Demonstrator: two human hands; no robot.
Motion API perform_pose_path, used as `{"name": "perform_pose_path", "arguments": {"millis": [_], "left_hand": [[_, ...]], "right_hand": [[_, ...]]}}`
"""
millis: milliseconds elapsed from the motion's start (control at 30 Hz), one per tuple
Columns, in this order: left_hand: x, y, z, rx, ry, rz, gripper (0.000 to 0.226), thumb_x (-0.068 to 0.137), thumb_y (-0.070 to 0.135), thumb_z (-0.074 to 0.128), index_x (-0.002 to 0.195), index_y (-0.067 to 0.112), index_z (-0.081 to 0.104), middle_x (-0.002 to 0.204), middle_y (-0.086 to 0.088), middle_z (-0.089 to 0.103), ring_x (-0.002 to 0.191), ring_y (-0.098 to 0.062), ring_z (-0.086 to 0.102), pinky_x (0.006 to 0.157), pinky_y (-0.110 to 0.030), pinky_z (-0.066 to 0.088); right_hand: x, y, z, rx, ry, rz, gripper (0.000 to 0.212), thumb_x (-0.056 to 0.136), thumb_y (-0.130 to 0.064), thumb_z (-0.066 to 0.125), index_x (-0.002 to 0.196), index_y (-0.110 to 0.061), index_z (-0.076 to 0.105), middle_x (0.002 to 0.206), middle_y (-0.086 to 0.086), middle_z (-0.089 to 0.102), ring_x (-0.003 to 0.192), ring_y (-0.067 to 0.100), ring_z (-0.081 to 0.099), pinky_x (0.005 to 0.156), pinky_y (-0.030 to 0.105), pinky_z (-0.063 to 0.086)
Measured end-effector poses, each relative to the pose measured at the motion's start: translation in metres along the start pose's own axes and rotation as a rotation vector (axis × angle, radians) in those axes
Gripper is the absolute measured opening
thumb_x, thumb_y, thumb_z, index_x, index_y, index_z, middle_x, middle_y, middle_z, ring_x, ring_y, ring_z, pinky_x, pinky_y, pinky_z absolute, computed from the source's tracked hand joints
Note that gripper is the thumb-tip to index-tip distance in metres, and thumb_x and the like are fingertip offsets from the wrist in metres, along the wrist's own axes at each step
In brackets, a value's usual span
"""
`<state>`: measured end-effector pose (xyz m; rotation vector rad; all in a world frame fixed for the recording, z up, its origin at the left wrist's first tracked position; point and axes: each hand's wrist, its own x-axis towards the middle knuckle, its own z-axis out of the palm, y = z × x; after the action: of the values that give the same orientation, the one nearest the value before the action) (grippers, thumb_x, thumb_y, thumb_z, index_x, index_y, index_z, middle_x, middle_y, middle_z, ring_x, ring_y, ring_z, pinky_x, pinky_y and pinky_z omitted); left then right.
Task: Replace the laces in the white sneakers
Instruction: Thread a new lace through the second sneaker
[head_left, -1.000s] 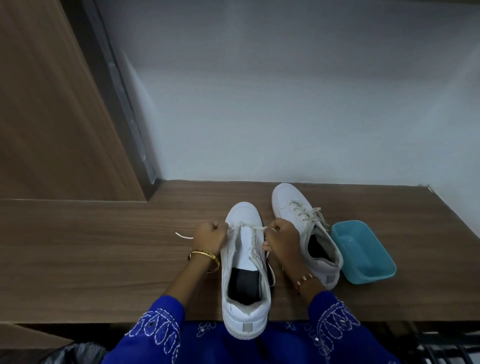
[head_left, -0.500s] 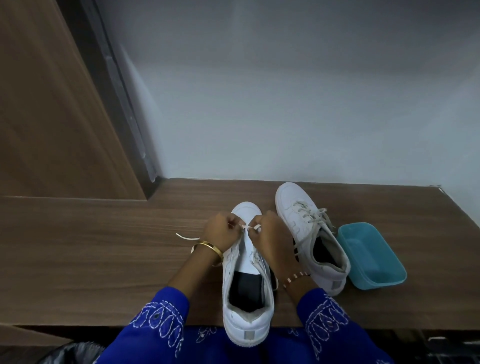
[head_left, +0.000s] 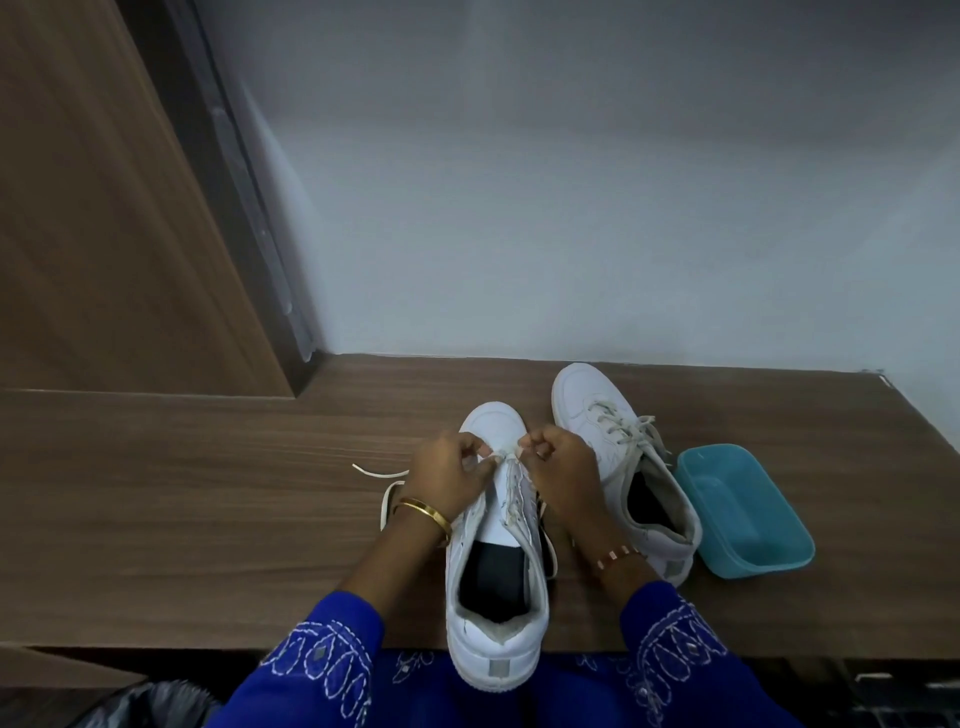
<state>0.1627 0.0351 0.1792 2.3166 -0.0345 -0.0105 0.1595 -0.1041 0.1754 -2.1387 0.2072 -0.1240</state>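
Currently left hand (head_left: 451, 480) and right hand (head_left: 563, 470) each pinch the lace (head_left: 506, 457) over the near sneaker (head_left: 496, 587); laced sneaker (head_left: 613, 447) just right of right hand.

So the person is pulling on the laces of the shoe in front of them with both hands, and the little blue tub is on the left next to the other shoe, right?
Almost. The blue tub is on the right, not the left, as the head view shows. It does sit beside the other shoe. The rest holds: the left hand and right hand both pinch the laces of the near shoe.
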Motion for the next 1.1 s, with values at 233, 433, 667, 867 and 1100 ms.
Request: {"name": "perform_pose_path", "arguments": {"millis": [233,433,667,867,1100], "left_hand": [[0.002,-0.002,0.004,0.055,0.066,-0.065,0.016,0.091,0.011,0.053,0.090,0.001,0.065,0.091,-0.014,0.068,0.087,-0.028,0.062,0.060,-0.017,0.029],[-0.006,-0.006,0.005,-0.023,0.048,-0.026,0.009,0.086,0.010,0.061,0.085,0.003,0.066,0.077,-0.004,0.064,0.073,-0.015,0.054,0.059,-0.012,0.028],[-0.008,-0.006,0.008,0.032,0.075,-0.070,0.011,0.085,0.004,0.056,0.085,0.003,0.067,0.087,-0.012,0.070,0.085,-0.028,0.063,0.063,-0.019,0.033],[-0.009,-0.009,0.003,-0.221,0.094,-0.144,0.031,0.086,-0.006,0.044,0.066,0.018,0.042,0.082,-0.012,0.061,0.082,-0.031,0.060,0.070,-0.033,0.047],[-0.015,-0.010,0.011,-0.495,0.202,-0.309,0.031,0.092,0.000,0.040,0.065,0.015,0.042,0.079,-0.009,0.061,0.062,-0.016,0.049,0.053,-0.020,0.038]], "right_hand": [[-0.014,0.004,0.000,-0.148,0.033,-0.027,0.021,0.081,-0.004,0.055,0.063,-0.011,0.048,0.057,-0.006,0.046,0.055,0.005,0.041,0.050,0.014,0.030],[-0.016,0.003,0.004,-0.075,0.135,0.010,0.024,0.084,0.001,0.047,0.067,-0.014,0.039,0.066,0.000,0.048,0.059,0.010,0.043,0.050,0.021,0.030],[-0.017,0.001,0.003,-0.021,0.136,-0.051,0.015,0.087,-0.001,0.046,0.078,-0.013,0.049,0.072,0.002,0.056,0.068,0.019,0.054,0.057,0.022,0.037],[-0.020,0.003,0.006,-0.047,0.196,0.000,0.016,0.088,-0.001,0.045,0.077,-0.012,0.047,0.077,0.005,0.055,0.072,0.018,0.052,0.062,0.024,0.034],[-0.019,0.007,0.009,0.115,0.235,0.091,0.029,0.085,0.002,0.043,0.065,-0.019,0.042,0.068,0.011,0.056,0.067,0.033,0.061,0.062,0.049,0.054]]}}
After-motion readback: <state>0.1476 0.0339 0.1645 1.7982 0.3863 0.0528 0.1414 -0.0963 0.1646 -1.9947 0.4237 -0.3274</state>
